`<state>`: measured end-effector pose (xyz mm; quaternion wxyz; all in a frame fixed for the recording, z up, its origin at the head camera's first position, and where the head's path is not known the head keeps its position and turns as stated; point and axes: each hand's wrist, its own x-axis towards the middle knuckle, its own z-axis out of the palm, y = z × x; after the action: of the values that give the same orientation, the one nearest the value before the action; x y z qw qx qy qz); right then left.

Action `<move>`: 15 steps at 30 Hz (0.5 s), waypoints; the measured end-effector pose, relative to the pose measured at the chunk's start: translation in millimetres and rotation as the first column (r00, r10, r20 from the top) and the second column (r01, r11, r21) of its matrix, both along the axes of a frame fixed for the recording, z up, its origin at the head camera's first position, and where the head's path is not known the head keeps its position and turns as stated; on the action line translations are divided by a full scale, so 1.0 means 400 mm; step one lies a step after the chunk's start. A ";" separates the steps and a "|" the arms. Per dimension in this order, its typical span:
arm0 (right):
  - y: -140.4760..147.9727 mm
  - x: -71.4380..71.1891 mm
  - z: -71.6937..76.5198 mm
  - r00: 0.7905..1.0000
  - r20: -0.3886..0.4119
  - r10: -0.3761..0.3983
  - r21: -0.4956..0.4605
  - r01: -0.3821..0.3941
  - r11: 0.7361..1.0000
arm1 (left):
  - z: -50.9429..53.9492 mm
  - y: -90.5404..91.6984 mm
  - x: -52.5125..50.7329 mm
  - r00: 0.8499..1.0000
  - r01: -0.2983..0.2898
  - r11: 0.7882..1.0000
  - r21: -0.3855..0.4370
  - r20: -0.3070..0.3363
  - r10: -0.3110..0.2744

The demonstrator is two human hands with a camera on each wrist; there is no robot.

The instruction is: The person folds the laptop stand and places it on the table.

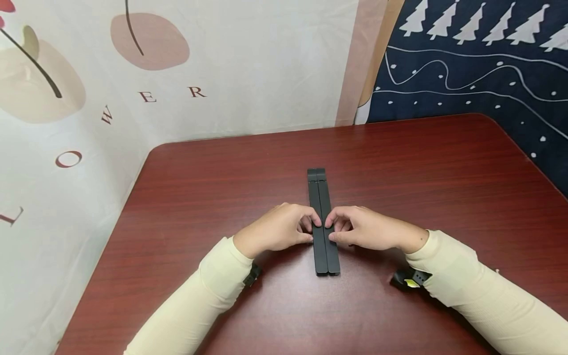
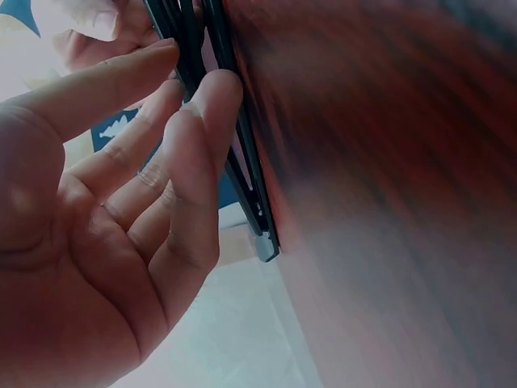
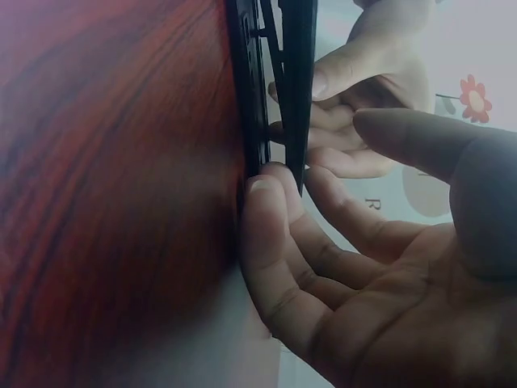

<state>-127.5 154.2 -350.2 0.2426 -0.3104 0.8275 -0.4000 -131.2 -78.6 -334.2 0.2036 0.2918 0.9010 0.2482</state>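
A black folding laptop stand (image 1: 323,256), two slim bars side by side, lies lengthwise on the table. My left hand (image 1: 281,228) holds its left bar, with curled fingers over the top and the thumb at the near side. From the other side my right hand (image 1: 372,229) grips the right bar in a mirrored way. Seen edge-on in the left wrist view, the stand (image 2: 255,153) shows a narrow gap between its upper and lower arms. Fingers reach into a similar gap of the stand (image 3: 300,73) in the right wrist view.
The reddish-brown wooden table (image 1: 213,177) has rounded far corners. Behind it hang a pale cloth (image 1: 266,64) with letters and flower prints, and a dark blue cloth (image 1: 470,69) with white trees. A dark wrist strap (image 1: 419,278) shows under the right sleeve.
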 end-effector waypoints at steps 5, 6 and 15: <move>0.000 -0.001 -0.006 0.999 -0.028 0.045 0.056 -0.044 0.997 | -0.003 -0.002 0.002 1.000 0.012 0.998 -0.059 -0.025 -0.014; 0.000 -0.001 -0.007 0.998 -0.030 0.053 0.069 -0.051 0.996 | -0.004 -0.003 0.002 0.999 0.013 0.998 -0.069 -0.029 -0.015; -0.001 0.001 -0.006 0.992 -0.079 0.094 0.106 -0.086 0.991 | -0.010 -0.006 0.006 0.999 -0.004 0.996 -0.089 -0.043 0.001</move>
<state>-127.1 153.9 -352.6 0.2408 -0.3513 0.8415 -0.3324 -129.0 -81.2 -338.1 0.1969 0.2865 0.9157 0.2016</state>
